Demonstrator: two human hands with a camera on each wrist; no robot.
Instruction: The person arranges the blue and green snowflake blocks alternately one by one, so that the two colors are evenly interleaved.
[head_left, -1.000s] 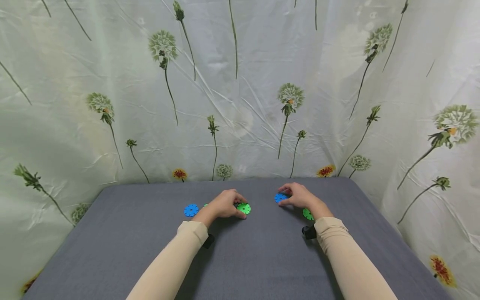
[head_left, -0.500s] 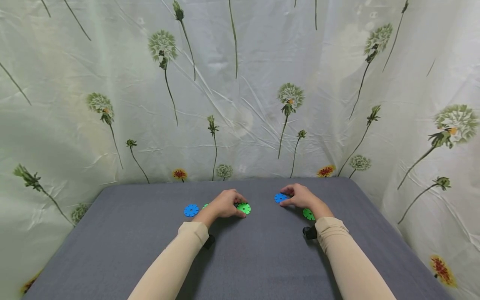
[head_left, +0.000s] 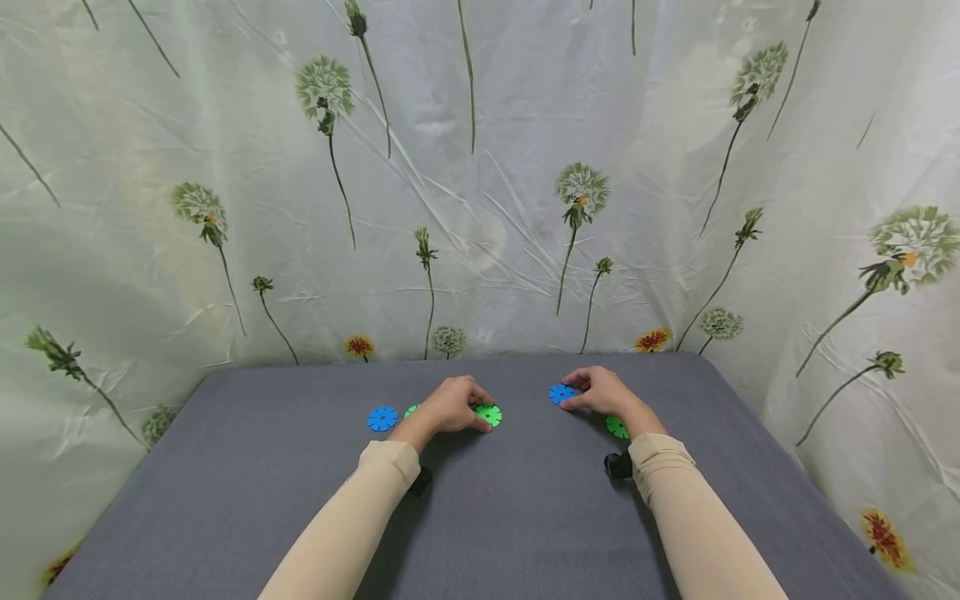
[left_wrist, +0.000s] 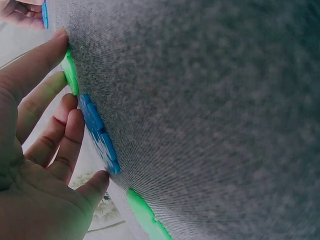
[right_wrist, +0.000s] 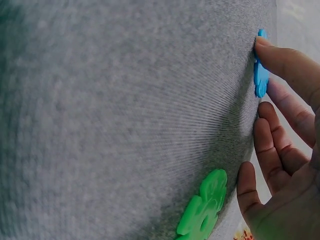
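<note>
Thumb and index finger of my left hand (head_left: 450,406) pinch a green notched plastic disc (head_left: 491,416) by its edges, low on the cloth. Below those fingers, in the left wrist view, lies a blue disc (left_wrist: 100,134), hidden by the hand from the head view. Another green disc (left_wrist: 146,214) lies closer to that wrist. My right hand (head_left: 602,392) pinches a blue notched disc (head_left: 560,394), thumb at one edge and fingers at the other; its remaining fingers hang loosely bent. A green disc (head_left: 617,427) rests beside the right wrist, partly covered by it.
A grey cloth-covered table (head_left: 510,517) spreads under both hands. Left of the left wrist sits one more blue disc (head_left: 382,419). A flower-printed curtain (head_left: 495,275) rises behind the table's far edge. Dark wrist cameras (head_left: 618,465) hang under the wrists.
My right fingers have shifted slightly rightward at the blue disc. The left hand and the discs keep their places, and the head view has tilted a touch.
</note>
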